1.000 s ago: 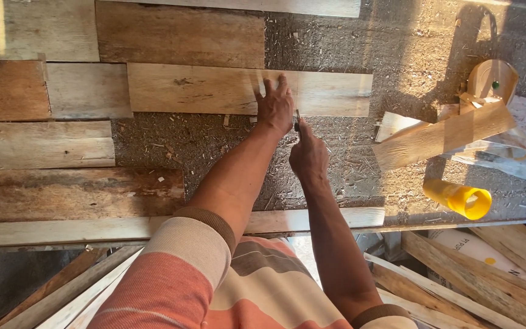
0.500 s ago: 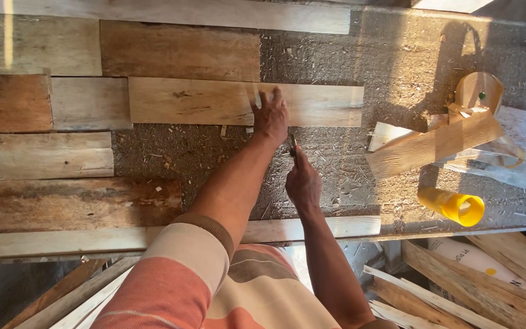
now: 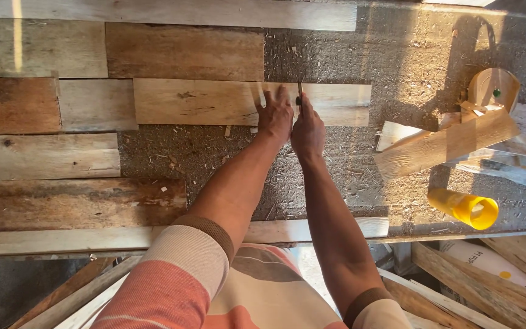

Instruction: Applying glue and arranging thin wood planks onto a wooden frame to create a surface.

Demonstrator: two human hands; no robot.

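The left hand lies flat, fingers spread, on a pale wooden plank resting on the sawdust-strewn counter. Just beside it, the right hand grips a pencil with its tip on the same plank. Darker weathered boards lie to the left. Well apart on the right sit a yellow tube and a loose board.

The right hand is covering most of a thin dark tool; what kind it is cannot be told. The left hand is hiding part of the pale plank. Lower right of the hands, a white bag is lying half buried under boards.
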